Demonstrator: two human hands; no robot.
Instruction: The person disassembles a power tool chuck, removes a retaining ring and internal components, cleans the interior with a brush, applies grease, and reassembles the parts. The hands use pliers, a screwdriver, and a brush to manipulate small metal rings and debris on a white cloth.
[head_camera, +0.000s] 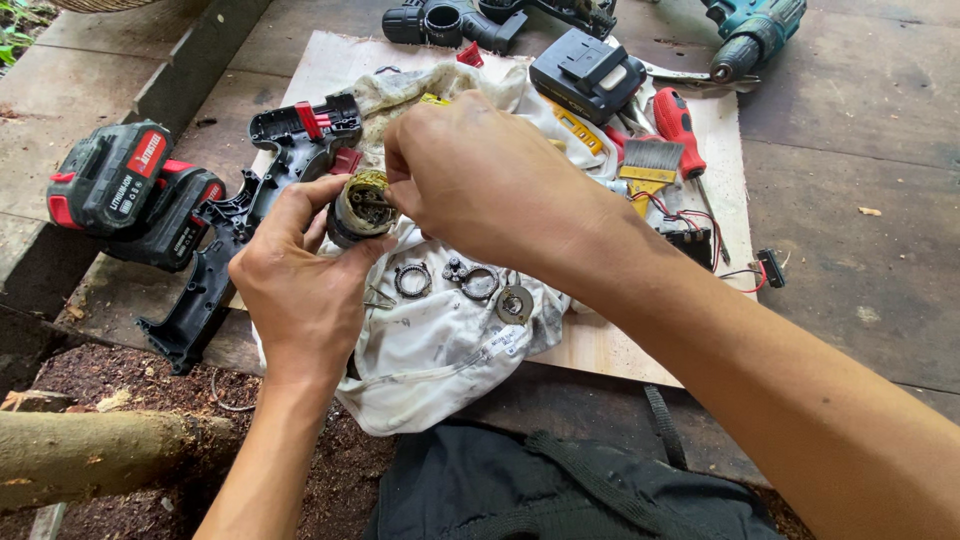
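Note:
My left hand (295, 275) grips a small cylindrical gearbox (358, 208), greasy and dark, held upright over a dirty white cloth (440, 345). My right hand (490, 180) reaches in from the right, its fingertips pinching at the open top of the gearbox. On the cloth just below lie a toothed ring (412, 280), a metal ring with a lug (475, 282) and a flat washer-like disc (515, 303).
An empty black and red drill housing half (255, 195) lies left of the cloth. Two red-black battery packs (125, 190) sit at far left. A black battery (588, 72), brush (650, 165), red screwdriver (680, 125), wired parts (700, 240) and a teal drill (750, 35) lie behind. A dark bag (560, 490) is near me.

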